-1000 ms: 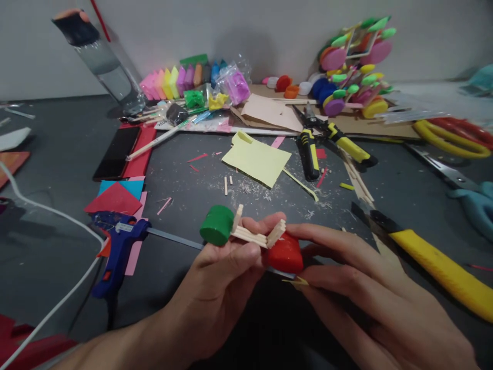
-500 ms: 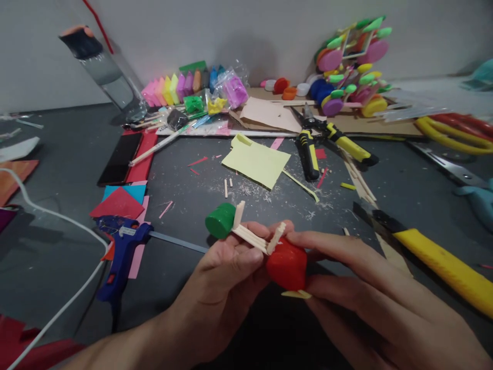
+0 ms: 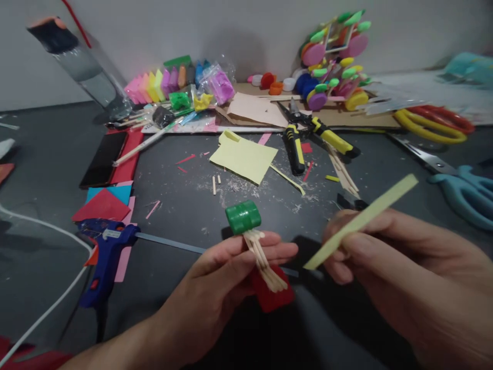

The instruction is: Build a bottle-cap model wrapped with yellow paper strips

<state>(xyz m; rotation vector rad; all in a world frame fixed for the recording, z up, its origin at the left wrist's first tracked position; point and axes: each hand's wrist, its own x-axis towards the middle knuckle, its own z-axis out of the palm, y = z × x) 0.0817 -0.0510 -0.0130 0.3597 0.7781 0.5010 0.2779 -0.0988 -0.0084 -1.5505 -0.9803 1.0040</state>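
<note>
- Left hand (image 3: pixel 223 282) grasps a pale wooden stick frame (image 3: pixel 263 259) between thumb and fingers, above the dark grey tabletop (image 3: pixel 173 318)
- Green glossy cylindrical piece (image 3: pixel 243 217) at the frame's far end, red glossy piece (image 3: pixel 275 298) at its near end
- Right hand (image 3: pixel 389 257) pinches a pale yellow paper strip (image 3: pixel 362 222), well apart from the frame

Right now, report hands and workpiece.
Left hand holds stick frame, green piece, red piece. Right hand pinches yellow strip. Glue gun left, scissors right, neither touching hands.

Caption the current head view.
Left hand holding a stick frame with a green piece and a red piece; right hand pinching a yellow strip.
</note>
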